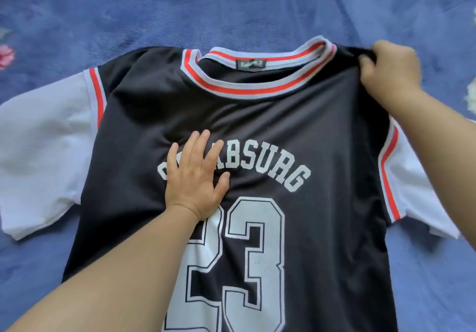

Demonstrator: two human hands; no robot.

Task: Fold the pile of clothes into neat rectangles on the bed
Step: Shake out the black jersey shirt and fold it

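Observation:
A black jersey shirt (296, 130) with white sleeves, a red and white striped collar and a white number 23 lies spread face up on the bed. My left hand (194, 177) rests flat on its chest with straight fingers, covering part of the white lettering. My right hand (391, 70) pinches the black fabric at the shirt's right shoulder, just beside the collar. The left sleeve (43, 151) lies flat to the side. My right forearm partly hides the right sleeve (417, 190).
A blue bedspread (206, 9) with pale flower prints at its edges covers the bed all around the shirt. No other garment shows in view.

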